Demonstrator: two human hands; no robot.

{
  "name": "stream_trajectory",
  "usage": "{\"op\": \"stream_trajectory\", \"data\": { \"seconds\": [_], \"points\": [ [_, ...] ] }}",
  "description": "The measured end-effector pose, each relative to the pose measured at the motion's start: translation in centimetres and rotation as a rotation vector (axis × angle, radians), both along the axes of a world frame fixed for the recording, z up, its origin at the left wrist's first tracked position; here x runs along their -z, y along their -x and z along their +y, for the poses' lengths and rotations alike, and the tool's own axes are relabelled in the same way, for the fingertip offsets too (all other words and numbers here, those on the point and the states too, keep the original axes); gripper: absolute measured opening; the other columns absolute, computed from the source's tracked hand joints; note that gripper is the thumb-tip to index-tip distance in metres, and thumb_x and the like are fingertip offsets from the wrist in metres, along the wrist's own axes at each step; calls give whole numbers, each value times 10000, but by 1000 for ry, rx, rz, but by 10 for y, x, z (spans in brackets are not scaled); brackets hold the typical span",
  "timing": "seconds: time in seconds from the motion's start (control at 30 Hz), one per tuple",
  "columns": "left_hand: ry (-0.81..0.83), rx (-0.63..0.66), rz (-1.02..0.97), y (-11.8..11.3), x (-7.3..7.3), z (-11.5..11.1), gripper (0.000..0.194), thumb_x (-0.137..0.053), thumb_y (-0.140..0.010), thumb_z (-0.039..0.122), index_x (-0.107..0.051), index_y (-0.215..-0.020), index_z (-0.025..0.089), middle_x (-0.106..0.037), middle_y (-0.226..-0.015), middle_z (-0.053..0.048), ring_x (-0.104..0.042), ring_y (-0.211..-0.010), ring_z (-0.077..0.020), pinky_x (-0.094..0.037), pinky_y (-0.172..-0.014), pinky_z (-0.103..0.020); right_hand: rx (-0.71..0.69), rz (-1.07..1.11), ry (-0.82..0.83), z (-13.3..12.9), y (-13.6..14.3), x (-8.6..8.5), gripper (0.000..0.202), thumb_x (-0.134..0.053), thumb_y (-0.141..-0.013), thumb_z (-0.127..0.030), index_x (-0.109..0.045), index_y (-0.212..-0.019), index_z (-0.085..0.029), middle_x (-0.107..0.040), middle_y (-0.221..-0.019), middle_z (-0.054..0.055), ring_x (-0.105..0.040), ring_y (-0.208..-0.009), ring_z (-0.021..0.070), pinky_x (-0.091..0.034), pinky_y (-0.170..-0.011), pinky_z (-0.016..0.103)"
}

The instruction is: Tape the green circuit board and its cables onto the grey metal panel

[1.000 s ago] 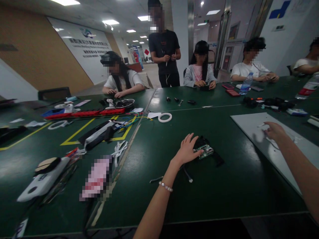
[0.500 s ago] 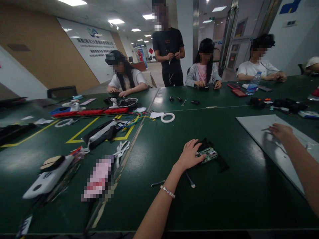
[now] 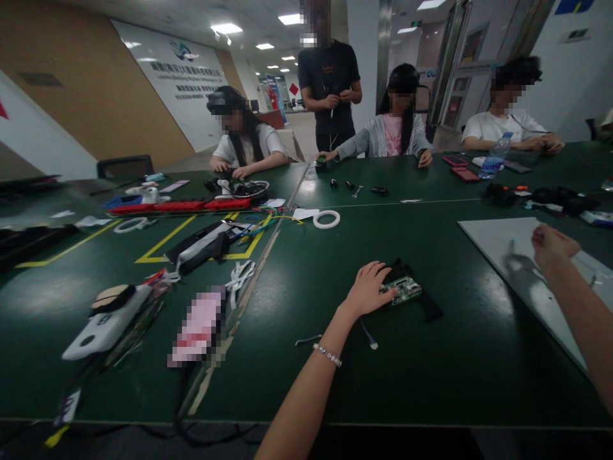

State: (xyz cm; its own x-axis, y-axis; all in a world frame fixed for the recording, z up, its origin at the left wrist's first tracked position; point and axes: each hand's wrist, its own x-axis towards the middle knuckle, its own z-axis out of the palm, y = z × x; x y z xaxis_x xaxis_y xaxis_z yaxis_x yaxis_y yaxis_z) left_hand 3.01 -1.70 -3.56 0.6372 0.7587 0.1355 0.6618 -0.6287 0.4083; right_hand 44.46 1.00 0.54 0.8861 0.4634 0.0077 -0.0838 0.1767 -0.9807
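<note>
My left hand [image 3: 368, 291] lies at the left end of a green circuit board [image 3: 405, 290], thumb along its near side and fingers over its far side. Black parts [image 3: 431, 305] are around the board. Thin dark cables [image 3: 368, 333] with a pale plug lie beside my left wrist. Over a white board [image 3: 498, 239] at the right, my right hand [image 3: 553, 246] is raised with its fingers curled together. What it holds, if anything, is too blurred to tell. Its shadow falls on the white board.
A white tape ring [image 3: 326, 220] and small tools [image 3: 357, 191] lie beyond my hands. Left are a white device [image 3: 108, 322], a pink item [image 3: 198, 326] and a black-and-white device [image 3: 201, 246]. A bottle [image 3: 496, 156] stands far right. Several people are across the table.
My right hand has turned and its fingers look more curled. My left hand stays at the circuit board. A seated person across the table has stretched an arm leftward. The view has shifted slightly.
</note>
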Motion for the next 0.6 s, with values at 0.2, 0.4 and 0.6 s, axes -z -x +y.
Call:
{"op": "stream_trajectory", "data": {
  "seconds": [0.2,0.4,0.6],
  "points": [
    [-44,11,-30,-2,7,3,580,-413,-891,557,-425,-1357,211,-398,-1440,-95,-262,-1380,-274,-252,-1112,-484,-664,84,-15,-22,119,-2,151,-692,-706,-238,-597,-782,-149,-581,-724,11,-561,-639,91,-465,-637,244],
    [-99,36,-83,-3,14,4,483,-555,-842,412,-497,-1283,222,-481,-1371,-81,-354,-1326,-268,-272,-1104,-475,-1224,-231,-4,-66,264,12,302,-648,-773,-352,-540,-1000,-185,-613,-782,-8,-588,-707,114,-463,-625,221],
    [-138,88,-32,-2,20,6,396,-532,-849,287,-545,-1231,183,-510,-1343,-106,-353,-1330,-254,-265,-1114,-459,-1151,-618,138,-82,291,25,316,-580,-839,-303,-478,-1119,-200,-630,-816,0,-620,-741,140,-481,-667,252]
  ]
}}
